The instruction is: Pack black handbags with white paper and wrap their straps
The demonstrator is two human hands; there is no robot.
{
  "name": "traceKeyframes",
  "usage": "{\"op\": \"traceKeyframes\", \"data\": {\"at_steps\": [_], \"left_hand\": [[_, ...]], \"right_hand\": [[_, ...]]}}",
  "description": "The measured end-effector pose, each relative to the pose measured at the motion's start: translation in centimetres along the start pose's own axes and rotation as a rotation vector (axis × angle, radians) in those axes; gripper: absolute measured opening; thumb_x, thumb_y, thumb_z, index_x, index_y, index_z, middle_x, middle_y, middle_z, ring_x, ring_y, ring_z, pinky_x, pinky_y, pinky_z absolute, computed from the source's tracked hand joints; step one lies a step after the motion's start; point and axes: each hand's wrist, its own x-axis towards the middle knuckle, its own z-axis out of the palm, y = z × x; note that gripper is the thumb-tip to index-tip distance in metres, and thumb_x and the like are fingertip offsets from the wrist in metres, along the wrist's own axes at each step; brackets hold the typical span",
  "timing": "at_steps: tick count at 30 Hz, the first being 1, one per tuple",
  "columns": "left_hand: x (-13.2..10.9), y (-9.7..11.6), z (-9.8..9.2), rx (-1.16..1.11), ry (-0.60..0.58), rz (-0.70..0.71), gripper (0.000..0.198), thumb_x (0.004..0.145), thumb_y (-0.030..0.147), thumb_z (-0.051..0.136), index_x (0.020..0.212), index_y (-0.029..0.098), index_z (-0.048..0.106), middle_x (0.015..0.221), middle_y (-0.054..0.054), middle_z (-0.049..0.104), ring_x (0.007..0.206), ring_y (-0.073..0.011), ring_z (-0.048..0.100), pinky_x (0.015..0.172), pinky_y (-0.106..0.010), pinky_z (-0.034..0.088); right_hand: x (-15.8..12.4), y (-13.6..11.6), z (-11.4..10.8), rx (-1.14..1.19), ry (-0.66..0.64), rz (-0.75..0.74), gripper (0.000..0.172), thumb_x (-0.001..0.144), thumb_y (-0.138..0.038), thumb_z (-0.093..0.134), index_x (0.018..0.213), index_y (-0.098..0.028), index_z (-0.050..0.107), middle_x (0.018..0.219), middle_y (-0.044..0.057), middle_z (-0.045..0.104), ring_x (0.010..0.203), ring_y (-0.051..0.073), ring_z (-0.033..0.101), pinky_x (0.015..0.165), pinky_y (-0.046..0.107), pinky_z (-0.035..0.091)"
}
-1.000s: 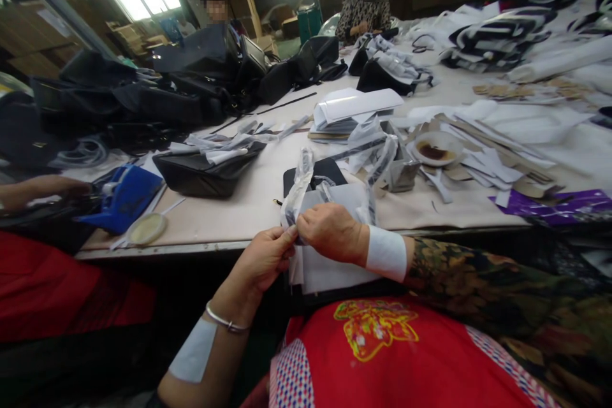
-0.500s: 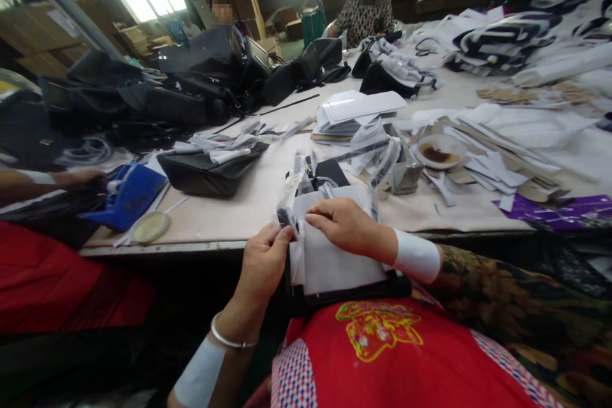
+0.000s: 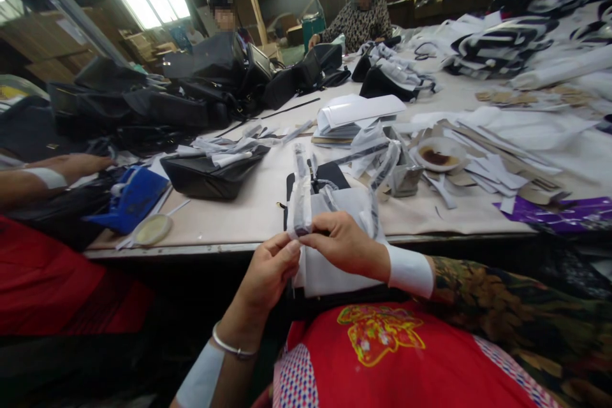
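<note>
My left hand [image 3: 268, 277] and my right hand [image 3: 342, 243] meet at the table's front edge, both pinched on the lower end of a plastic-wrapped black strap [image 3: 301, 194] that stands upright. The strap belongs to a black bag covered in white paper [image 3: 329, 268], which rests against my red apron [image 3: 382, 357]. A second wrapped strap [image 3: 377, 182] rises on the right side of the bag.
The long beige table [image 3: 248, 204] holds a black bag with paper strips [image 3: 210, 172], a blue pouch [image 3: 131, 197], a round lid [image 3: 152, 229], a dish of brown glue [image 3: 437, 154], white paper stacks [image 3: 356, 108] and piled black bags [image 3: 143, 102]. A co-worker's arm [image 3: 48, 172] is at left; people sit opposite.
The strap was folded down half a second ago; now it stands upright again, with both hands pinching its lower end. The co-worker's arm at left has reached further in.
</note>
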Motion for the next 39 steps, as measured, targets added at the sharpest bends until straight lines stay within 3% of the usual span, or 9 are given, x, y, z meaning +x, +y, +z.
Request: {"op": "traceKeyframes", "data": {"at_steps": [4,9,13,18,23,26,31,35,39], "left_hand": [[0.5,0.8,0.4,0.204,0.108,0.104,0.035,0.081,0.047,0.073,0.071,0.015,0.064,0.057,0.006,0.04,0.052,-0.0075,0.032,0.049,-0.021,0.028],[0.9,0.5,1.8,0.502,0.251,0.353,0.032,0.087,0.033,0.067,0.06,0.016,0.058,0.067,0.003,0.05,0.066,-0.0115,0.046,0.062,-0.023,0.038],[0.9,0.6,0.8,0.484,0.165,0.405,0.023,0.089,0.028,0.064,0.069,0.017,0.067,0.076,-0.001,0.06,0.074,-0.0148,0.056,0.07,-0.024,0.045],[0.8,0.4,0.3,0.558,-0.05,0.519,0.017,0.092,0.024,0.062,0.081,0.018,0.073,0.085,-0.005,0.065,0.082,-0.0168,0.062,0.076,-0.025,0.049],[0.8,-0.3,1.0,0.635,-0.085,0.592,0.022,0.092,0.022,0.059,0.073,0.018,0.069,0.081,-0.005,0.061,0.076,-0.0155,0.058,0.072,-0.026,0.048],[0.9,0.0,0.8,0.526,-0.1,0.417,0.024,0.089,0.032,0.066,0.07,0.017,0.067,0.072,-0.002,0.055,0.067,-0.0138,0.052,0.065,-0.025,0.044],[1.5,0.3,1.0,0.086,-0.057,-0.005,0.046,0.078,0.057,0.072,0.064,0.017,0.056,0.05,0.008,0.031,0.045,-0.0067,0.024,0.044,-0.022,0.02],[1.9,-0.4,2.3,0.222,0.11,0.081,0.036,0.081,0.046,0.072,0.064,0.016,0.06,0.052,0.007,0.035,0.049,-0.0074,0.028,0.046,-0.022,0.023],[1.9,-0.5,2.0,0.32,0.152,0.23,0.027,0.085,0.034,0.07,0.064,0.017,0.064,0.061,0.003,0.049,0.06,-0.0106,0.044,0.058,-0.023,0.038]], "right_hand": [[-0.4,0.0,0.2,-0.513,-0.032,-0.232,0.019,0.088,-0.016,0.056,0.069,-0.015,0.06,0.066,0.003,0.06,0.061,0.013,0.05,0.058,0.027,0.033],[-0.9,-0.4,-0.5,-0.869,-0.162,-0.21,0.02,0.09,-0.009,0.047,0.086,-0.01,0.066,0.079,0.013,0.068,0.069,0.021,0.06,0.061,0.031,0.037],[-0.6,-0.7,-2.8,-0.429,-0.229,-0.119,0.027,0.097,-0.027,0.048,0.084,-0.013,0.066,0.076,0.008,0.066,0.068,0.016,0.058,0.062,0.028,0.039],[-0.5,-0.3,-3.2,0.479,-0.293,0.388,0.05,0.083,-0.062,0.062,0.064,-0.018,0.048,0.051,-0.008,0.039,0.042,0.005,0.025,0.042,0.022,0.017],[-0.9,-0.4,-1.5,0.85,-0.137,0.633,0.048,0.062,-0.046,0.084,0.068,-0.021,0.042,0.048,-0.013,0.031,0.042,0.004,0.016,0.042,0.022,0.008],[-0.9,-0.5,-1.5,0.662,-0.063,0.488,0.034,0.07,-0.042,0.076,0.068,-0.019,0.05,0.05,-0.009,0.042,0.044,0.006,0.028,0.043,0.022,0.018],[-1.6,0.3,-0.9,-0.188,-0.083,-0.011,0.024,0.088,-0.029,0.057,0.07,-0.015,0.062,0.065,0.003,0.061,0.062,0.015,0.051,0.059,0.028,0.037],[-2.3,0.8,-0.1,-0.745,-0.08,-0.072,0.023,0.091,-0.012,0.045,0.088,-0.009,0.068,0.077,0.014,0.068,0.066,0.021,0.058,0.06,0.033,0.038],[-2.0,0.2,-1.8,-0.563,-0.171,-0.047,0.017,0.09,-0.022,0.054,0.085,-0.011,0.067,0.075,0.01,0.064,0.066,0.019,0.055,0.06,0.031,0.037]]}}
